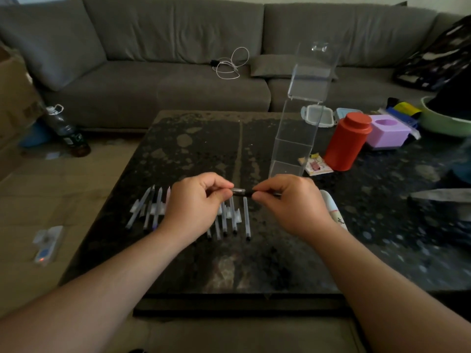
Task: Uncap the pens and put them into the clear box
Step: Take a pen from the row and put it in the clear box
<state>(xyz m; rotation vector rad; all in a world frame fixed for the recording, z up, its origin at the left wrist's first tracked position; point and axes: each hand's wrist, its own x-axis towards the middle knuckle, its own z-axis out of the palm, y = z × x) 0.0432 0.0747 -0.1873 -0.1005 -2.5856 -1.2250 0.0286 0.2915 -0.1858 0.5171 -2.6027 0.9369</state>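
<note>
Left hand (201, 200): centre of frame, fingers curled, pinching the cap end of a dark pen (242, 191).
Right hand (288, 200): pinching the pen's barrel — pen held level between both hands, above the table (254, 263).
Other pens (153, 210): a row on the table, lower centre-left, partly hidden by the hands.
Clear box (293, 149): tall, upright, lid open, just behind the right hand; looks empty.
Risk: a sudden cap release may jerk a hand into the box — it would likely topple.

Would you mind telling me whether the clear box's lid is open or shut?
Open: the clear box stands upright on the table, its lid hinged up above the opening.
</note>
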